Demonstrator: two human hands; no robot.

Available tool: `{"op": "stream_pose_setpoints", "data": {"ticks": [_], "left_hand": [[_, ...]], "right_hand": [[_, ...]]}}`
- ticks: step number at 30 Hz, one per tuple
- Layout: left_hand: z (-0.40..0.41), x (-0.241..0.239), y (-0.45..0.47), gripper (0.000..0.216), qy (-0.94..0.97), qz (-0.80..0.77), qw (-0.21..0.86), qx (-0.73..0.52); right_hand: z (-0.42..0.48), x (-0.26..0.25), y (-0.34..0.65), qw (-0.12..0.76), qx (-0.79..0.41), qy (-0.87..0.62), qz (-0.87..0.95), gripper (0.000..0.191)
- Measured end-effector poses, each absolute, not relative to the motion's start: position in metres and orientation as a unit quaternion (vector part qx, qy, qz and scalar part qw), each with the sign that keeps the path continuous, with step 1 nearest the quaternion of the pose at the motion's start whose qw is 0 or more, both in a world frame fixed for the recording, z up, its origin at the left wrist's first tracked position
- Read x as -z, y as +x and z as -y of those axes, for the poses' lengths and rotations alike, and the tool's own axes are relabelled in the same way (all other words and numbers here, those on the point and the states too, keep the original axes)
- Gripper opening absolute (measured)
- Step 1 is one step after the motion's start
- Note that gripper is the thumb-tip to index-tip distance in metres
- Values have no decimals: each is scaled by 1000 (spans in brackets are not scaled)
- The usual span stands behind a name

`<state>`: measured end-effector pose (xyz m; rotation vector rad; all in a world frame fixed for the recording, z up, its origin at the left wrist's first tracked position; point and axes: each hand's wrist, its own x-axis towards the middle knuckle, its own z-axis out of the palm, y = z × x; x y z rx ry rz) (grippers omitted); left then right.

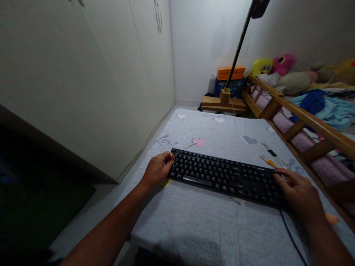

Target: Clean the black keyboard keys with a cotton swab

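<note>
A black wired keyboard [224, 176] lies across a grey sheet [222, 129] printed with hearts. My left hand [157, 170] grips the keyboard's left end with curled fingers. My right hand [298, 191] closes over the right end, its fingers on the far edge. The keyboard's black cable [291, 234] trails toward me past my right wrist. A yellow scrap [166, 183] shows under the left corner.
Small tools lie beyond the right end: an orange-handled brush [268, 161] and a thin black tool [273, 152]. A small stick [190, 145] rests near a pink heart. White wardrobe doors [111, 74] stand at left, a wooden bed rail [305, 114] at right, a black pole on a wooden base [224, 100] behind.
</note>
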<state>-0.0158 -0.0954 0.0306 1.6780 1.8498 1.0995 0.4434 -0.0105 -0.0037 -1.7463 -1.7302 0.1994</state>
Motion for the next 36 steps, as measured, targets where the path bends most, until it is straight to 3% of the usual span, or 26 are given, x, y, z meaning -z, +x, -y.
{"op": "stream_pose_setpoints", "data": {"ticks": [6, 29, 36], "left_hand": [[98, -22, -16, 11, 587, -647, 220, -435], [107, -20, -23, 10, 629, -624, 239, -397], [103, -18, -20, 10, 617, -633, 204, -421]], "right_hand": [[8, 8, 447, 327, -65, -665, 669, 47], [7, 10, 447, 330, -67, -661, 670, 48], [6, 14, 450, 334, -59, -653, 677, 45]]}}
